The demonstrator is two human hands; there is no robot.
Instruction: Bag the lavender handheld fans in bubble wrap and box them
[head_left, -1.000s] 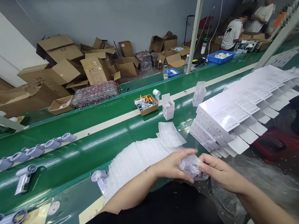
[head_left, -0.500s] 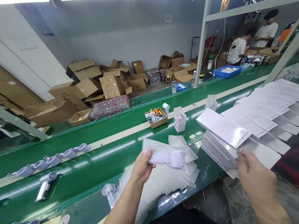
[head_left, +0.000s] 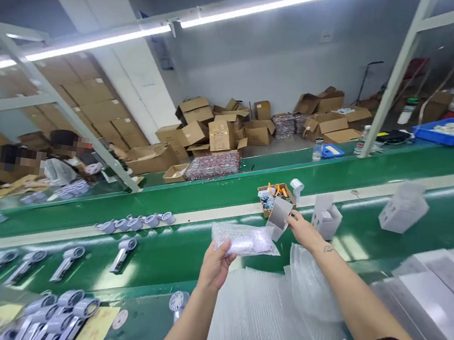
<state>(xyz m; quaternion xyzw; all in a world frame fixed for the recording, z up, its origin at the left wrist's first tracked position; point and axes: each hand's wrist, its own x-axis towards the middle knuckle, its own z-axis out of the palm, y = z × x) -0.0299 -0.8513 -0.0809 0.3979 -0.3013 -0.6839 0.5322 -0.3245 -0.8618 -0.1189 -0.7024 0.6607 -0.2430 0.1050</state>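
Head view: a fanned bag stack (head_left: 260, 321) of clear bubble sleeves is spread close in front of the wearer. The wrapped pouch (head_left: 249, 239) is held up at the far edge of the bag stack, roughly level, its pale lilac contents seen dimly through the bubble film. Its left end is gripped by the left hand (head_left: 217, 264), thumb laid over the front, fingers curled underneath.

Past the bag stack, slightly right of the pouch, a white box (head_left: 279, 217) is held tilted. Its right edge is pinched by the right hand (head_left: 303, 229), fingers closed on it. Whether pouch and box are touching cannot be told.

Beyond the bag stack, a parts tray (head_left: 264, 202) of cardboard, loaded with orange-handled tools, is partly covered by the held box. An upright carton (head_left: 326, 220) is set to the right of that; farther right, a blurred carton (head_left: 405, 209) is seen.

Just left of the bag stack, a single gadget (head_left: 178, 301) is partly hidden by the left forearm. Farther left, a gadget pile (head_left: 58, 315) is heaped near yellow paper (head_left: 97, 326). To the right of the bag stack, flat white packaging (head_left: 436, 301) is layered, blurred.
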